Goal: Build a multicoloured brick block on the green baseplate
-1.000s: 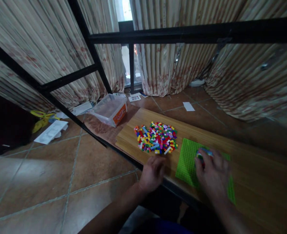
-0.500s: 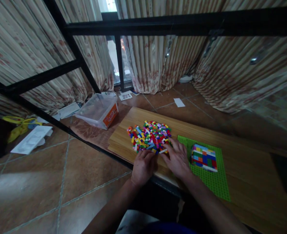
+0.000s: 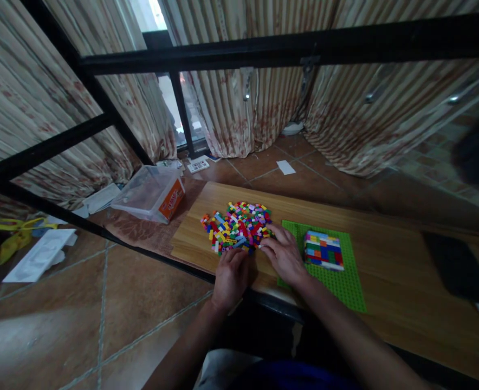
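A pile of small coloured bricks [image 3: 236, 226] lies on a wooden board [image 3: 386, 265]. To its right sits a green baseplate [image 3: 345, 281] carrying a block of stacked multicoloured bricks [image 3: 323, 249]. My left hand [image 3: 230, 276] rests near the board's front edge, just below the pile, its fingers curled under. My right hand [image 3: 283, 255] lies at the pile's right lower edge, fingertips bent down among the bricks; what they pinch is hidden.
A clear plastic box [image 3: 150, 193] with an orange label stands left of the board. Black metal bars [image 3: 264, 46] cross above. Curtains hang behind. Papers and a white tray [image 3: 40, 254] lie on the tiled floor. A dark object [image 3: 457, 265] sits at the board's right.
My right hand left the block on the baseplate and moved left to the pile of bricks. My left hand stayed below the pile. The camera swung left.
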`<state>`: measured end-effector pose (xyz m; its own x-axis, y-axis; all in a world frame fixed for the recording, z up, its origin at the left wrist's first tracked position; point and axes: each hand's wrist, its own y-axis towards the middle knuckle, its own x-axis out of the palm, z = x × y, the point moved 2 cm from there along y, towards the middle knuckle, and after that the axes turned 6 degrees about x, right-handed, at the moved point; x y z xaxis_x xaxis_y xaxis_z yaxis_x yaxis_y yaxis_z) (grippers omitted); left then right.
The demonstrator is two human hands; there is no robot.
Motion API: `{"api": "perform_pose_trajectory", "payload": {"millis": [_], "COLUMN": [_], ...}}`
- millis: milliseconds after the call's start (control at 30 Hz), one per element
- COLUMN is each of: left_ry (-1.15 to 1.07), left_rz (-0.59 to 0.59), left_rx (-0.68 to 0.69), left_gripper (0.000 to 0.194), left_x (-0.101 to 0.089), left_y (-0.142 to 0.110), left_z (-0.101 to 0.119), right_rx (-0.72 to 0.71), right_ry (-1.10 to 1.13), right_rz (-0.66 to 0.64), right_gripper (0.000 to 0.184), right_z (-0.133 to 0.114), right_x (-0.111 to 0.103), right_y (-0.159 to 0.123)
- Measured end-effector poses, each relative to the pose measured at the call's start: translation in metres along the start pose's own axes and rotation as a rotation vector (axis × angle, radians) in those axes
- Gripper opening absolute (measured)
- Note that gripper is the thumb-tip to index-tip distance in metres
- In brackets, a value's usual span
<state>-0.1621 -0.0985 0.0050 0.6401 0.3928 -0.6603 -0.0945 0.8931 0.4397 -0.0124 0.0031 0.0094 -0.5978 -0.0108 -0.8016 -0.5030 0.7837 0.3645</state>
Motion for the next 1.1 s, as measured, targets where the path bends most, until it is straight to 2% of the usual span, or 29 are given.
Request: {"api": "perform_pose_trajectory", "payload": {"millis": [167, 267, 400, 467, 567, 700, 800, 933, 1100], "left_ry": [-0.046, -0.194, -0.402, -0.51, -0.659, -0.741, -0.712, -0.632, -0.577], "left_rz": [0.003, -0.021, -0.125, -0.227, -0.306, -0.297, -0.279, -0.237, -0.205], "left_rx": [-0.033, -0.061, -0.134, -0.185, -0.252, -0.285, -0.282, -0.215, -0.054], "left_gripper": [0.025, 0.03, 0.029, 0.025, 0.022, 0.019, 0.019, 0.018, 0.019], "left_x": [-0.001, 0.007, 0.026, 0.035, 0.044, 0.052, 0.059, 0.071, 0.084], "left_y": [0.0, -0.004, -0.011, -0.012, -0.008, 0.003, 0.012, 0.023, 0.044], "left_z": [0.007, 0.018, 0.035, 0.043, 0.055, 0.067, 0.074, 0.081, 0.084], "right_rx": [0.119, 0.246, 0.41, 0.455, 0.473, 0.492, 0.543, 0.626, 0.564], "right_ry": [0.229, 0.347, 0.412, 0.453, 0.498, 0.504, 0.485, 0.474, 0.418], "right_rz": [0.097, 0.031, 0.004, -0.002, -0.03, -0.052, -0.03, -0.039, 0.059], "right_gripper": [0.021, 0.022, 0.021, 0.022, 0.026, 0.028, 0.028, 0.024, 0.021], "right_z": [-0.019, -0.028, -0.029, -0.027, -0.022, -0.012, -0.001, 0.015, 0.047], "right_x": [-0.018, -0.021, -0.023, -0.028, -0.043, -0.063, -0.075, -0.09, -0.107], "right_y": [-0.016, -0.043, -0.079, -0.089, -0.096, -0.101, -0.105, -0.107, -0.09]}}
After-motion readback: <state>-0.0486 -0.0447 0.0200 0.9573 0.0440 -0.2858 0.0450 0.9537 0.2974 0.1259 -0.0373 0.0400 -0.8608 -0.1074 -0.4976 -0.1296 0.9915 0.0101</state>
